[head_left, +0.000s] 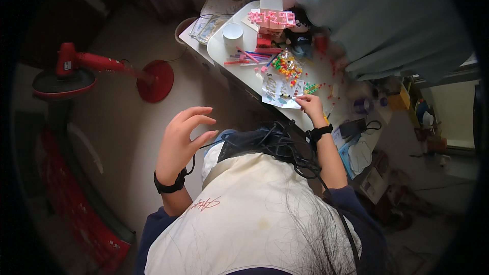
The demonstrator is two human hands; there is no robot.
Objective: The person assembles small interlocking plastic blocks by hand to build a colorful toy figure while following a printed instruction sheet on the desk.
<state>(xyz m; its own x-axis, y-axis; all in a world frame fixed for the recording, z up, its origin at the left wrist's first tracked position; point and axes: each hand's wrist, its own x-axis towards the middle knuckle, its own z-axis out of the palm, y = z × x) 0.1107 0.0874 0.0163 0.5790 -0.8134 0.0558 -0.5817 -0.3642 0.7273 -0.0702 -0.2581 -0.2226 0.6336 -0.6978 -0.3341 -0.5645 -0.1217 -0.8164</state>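
White table (218,46), printed sheet (275,91) at pinched right hand (311,107), left hand (178,131) loosely spread, well apart

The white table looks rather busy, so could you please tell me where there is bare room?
The white table shows a patch between the bead pile and scattered red beads, and a smaller one between the white cup and colored sticks. It is crowded around the pink blocks and sheet by the right hand.

white sheet (277,89) with coloured print, multicoloured small pieces (290,66), red fan (109,63), grey-blue curtain (372,15)
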